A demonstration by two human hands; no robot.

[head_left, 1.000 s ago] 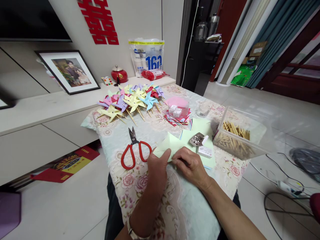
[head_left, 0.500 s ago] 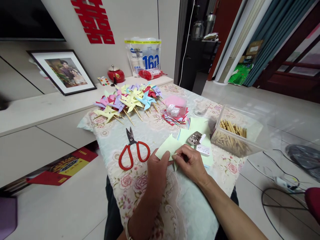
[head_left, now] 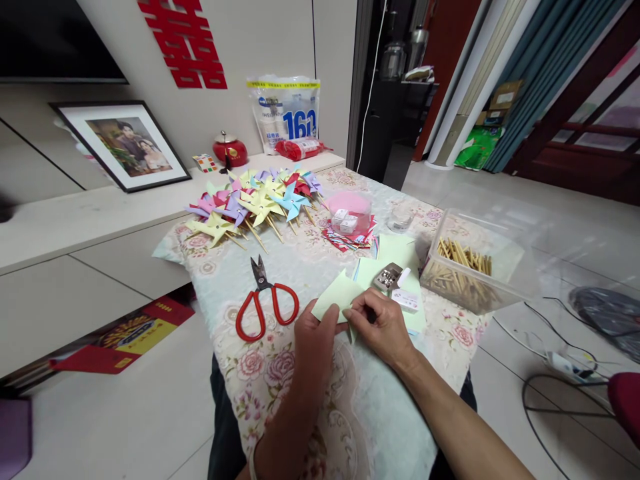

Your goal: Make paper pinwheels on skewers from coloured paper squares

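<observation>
Between my two hands is a pale green paper sheet (head_left: 337,293), raised a little above the table. My left hand (head_left: 316,329) grips its left side, thumb on top. At the sheet's right edge my right hand (head_left: 383,325) pinches with thumb and fingertips; whether something small is also in that pinch is hidden. Just beyond the right hand, a small open box of metal pins (head_left: 389,275) and a small white box (head_left: 405,300) rest on a stack of pale green paper (head_left: 416,268). Red-handled scissors (head_left: 267,300) lie partly open left of my hands.
Several paper pinwheels (head_left: 263,203) on sticks lie at the far left of the flowered tablecloth (head_left: 280,367). A round container with a pink lid (head_left: 350,203) stands over patterned paper pieces (head_left: 345,243). A clear bin (head_left: 467,300) holds sticks at the right edge.
The view has shifted very slightly. Both hands stay on the green paper in nearly the same pose, and nothing else has visibly moved.
</observation>
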